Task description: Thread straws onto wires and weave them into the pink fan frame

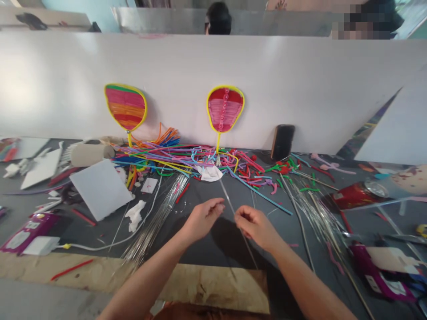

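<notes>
My right hand [257, 225] is closed, its thumb and fingertips pinched at a thin, straight, silvery wire [248, 249]. The wire runs from a crumpled white tissue [210, 172] down towards the table's front edge. Just left of the wire is my left hand [204, 216], with fingers curled in and thumb against them. Whether anything sits between those fingers is too small to tell. Beyond both hands lies a heap of coloured pipe cleaners [167, 153]. A pink fan shape with yellow edging [226, 109] stands behind the heap, and a striped one [126, 106] is further left.
Bundles of thin wires [160, 213] lie left and right of my hands. A white square card [102, 189], a white cable [110, 244] and a purple box [31, 231] are at left. A phone [283, 141] leans on the white partition [173, 62]. A red can [360, 194] lies at right.
</notes>
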Demonstrator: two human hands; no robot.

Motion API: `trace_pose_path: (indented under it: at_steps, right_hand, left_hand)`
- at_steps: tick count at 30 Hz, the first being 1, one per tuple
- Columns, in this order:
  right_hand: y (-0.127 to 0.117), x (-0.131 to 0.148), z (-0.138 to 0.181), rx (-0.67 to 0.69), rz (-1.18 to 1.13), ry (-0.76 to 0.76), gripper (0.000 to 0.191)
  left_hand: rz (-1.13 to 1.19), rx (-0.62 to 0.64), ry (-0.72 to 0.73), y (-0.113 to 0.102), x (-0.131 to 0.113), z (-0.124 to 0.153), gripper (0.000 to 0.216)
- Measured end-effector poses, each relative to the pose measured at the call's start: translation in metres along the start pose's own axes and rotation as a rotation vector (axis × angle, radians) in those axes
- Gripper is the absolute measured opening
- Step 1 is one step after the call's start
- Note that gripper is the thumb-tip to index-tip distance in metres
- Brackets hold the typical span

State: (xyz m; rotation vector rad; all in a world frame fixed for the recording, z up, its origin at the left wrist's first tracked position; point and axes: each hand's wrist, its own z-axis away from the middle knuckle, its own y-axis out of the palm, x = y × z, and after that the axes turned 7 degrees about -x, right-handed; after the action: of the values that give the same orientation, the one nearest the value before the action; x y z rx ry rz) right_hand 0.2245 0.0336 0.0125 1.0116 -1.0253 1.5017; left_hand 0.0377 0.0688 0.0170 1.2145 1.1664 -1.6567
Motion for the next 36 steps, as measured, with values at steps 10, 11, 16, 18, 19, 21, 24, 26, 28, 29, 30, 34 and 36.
trace_pose_path:
  at_steps: [10, 11, 16, 18, 19, 21, 24, 26, 28, 29, 30, 34, 36]
  right_hand:
    - [0.027, -0.029, -0.006, 0.204, -0.175, 0.121, 0.033]
    - [0.025, -0.029, -0.007, 0.185, -0.188, 0.122, 0.036]
    - [0.017, -0.034, -0.021, -0.057, -0.342, 0.05, 0.034]
    - [0.015, -0.038, -0.025, -0.126, -0.401, 0.027, 0.036]
    - [0.014, -0.039, -0.026, -0.144, -0.422, 0.02, 0.036]
    - [0.012, -0.041, -0.028, -0.162, -0.445, 0.005, 0.035]
    - [0.01, -0.039, -0.028, -0.197, -0.439, -0.016, 0.031]
    - [0.009, -0.037, -0.029, -0.198, -0.424, -0.028, 0.029]
    - [0.008, -0.035, -0.03, -0.174, -0.41, -0.028, 0.028]
    - [0.008, -0.034, -0.031, -0.163, -0.405, -0.026, 0.028]
    - [0.008, -0.034, -0.031, -0.161, -0.402, -0.025, 0.028]
    - [0.007, -0.033, -0.031, -0.163, -0.357, -0.043, 0.029]
    - [0.008, -0.032, -0.031, -0.141, -0.317, -0.053, 0.028]
  left_hand:
    - [0.709, -0.091, -0.403, 0.008, 0.022, -0.027, 0.032]
    - [0.713, -0.07, -0.405, 0.008, 0.024, -0.027, 0.032]
    - [0.644, 0.074, -0.371, 0.014, 0.027, -0.028, 0.034]
    - [0.586, 0.151, -0.361, 0.018, 0.028, -0.028, 0.034]
    - [0.561, 0.188, -0.356, 0.02, 0.028, -0.027, 0.035]
    - [0.516, 0.245, -0.342, 0.025, 0.028, -0.026, 0.035]
    - [0.428, 0.278, -0.304, 0.032, 0.027, -0.023, 0.034]
    - [0.363, 0.282, -0.272, 0.034, 0.026, -0.022, 0.033]
    - [0.297, 0.284, -0.24, 0.036, 0.025, -0.022, 0.033]
    - [0.268, 0.282, -0.226, 0.036, 0.024, -0.022, 0.032]
    - [0.241, 0.283, -0.217, 0.037, 0.024, -0.022, 0.032]
    - [0.159, 0.298, -0.209, 0.038, 0.025, -0.02, 0.031]
    - [0.14, 0.314, -0.193, 0.038, 0.025, -0.019, 0.03]
